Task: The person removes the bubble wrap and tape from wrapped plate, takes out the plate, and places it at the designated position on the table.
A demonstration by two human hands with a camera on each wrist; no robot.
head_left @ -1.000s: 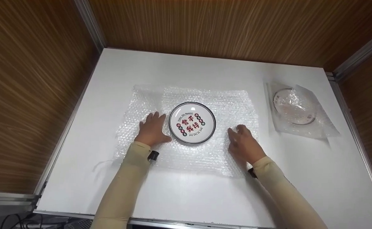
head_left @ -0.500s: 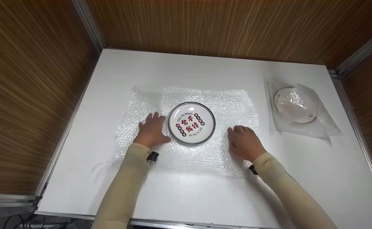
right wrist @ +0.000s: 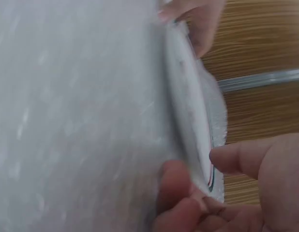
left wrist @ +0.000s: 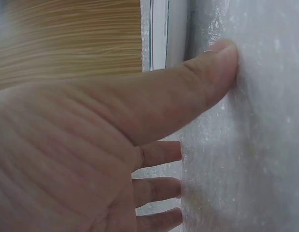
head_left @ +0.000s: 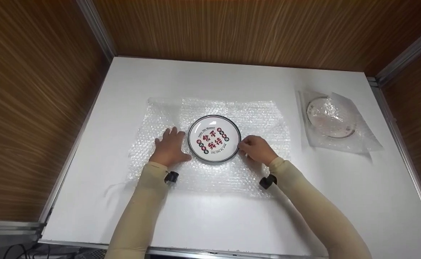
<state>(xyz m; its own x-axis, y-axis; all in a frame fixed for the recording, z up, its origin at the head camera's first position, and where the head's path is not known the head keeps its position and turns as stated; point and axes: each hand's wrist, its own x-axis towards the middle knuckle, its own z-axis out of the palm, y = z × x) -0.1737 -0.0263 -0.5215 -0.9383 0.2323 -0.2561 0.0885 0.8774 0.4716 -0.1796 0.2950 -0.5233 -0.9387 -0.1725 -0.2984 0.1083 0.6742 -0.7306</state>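
Note:
A round white plate (head_left: 214,139) with a dark double rim and red characters lies face up on a sheet of bubble wrap (head_left: 210,181). My left hand (head_left: 170,147) rests on the wrap just left of the plate, fingers spread and straight; the left wrist view has its thumb (left wrist: 207,79) on the wrap, beside the plate's edge (left wrist: 159,36). At the plate's right side my right hand (head_left: 257,148) pinches the rim. In the right wrist view its thumb (right wrist: 231,157) is at the rim of the plate (right wrist: 186,92), with curled fingers (right wrist: 176,195) below the edge.
A second plate (head_left: 330,117), wrapped in clear bubble wrap, lies on the right of the white table (head_left: 196,223). Brown wood-grain panels (head_left: 232,32) stand behind the table and at both sides. Cables (head_left: 23,250) show below its front left corner.
My right hand has moved left from the wrap to the plate's right rim and its fingers have closed there. The left hand stays where it was.

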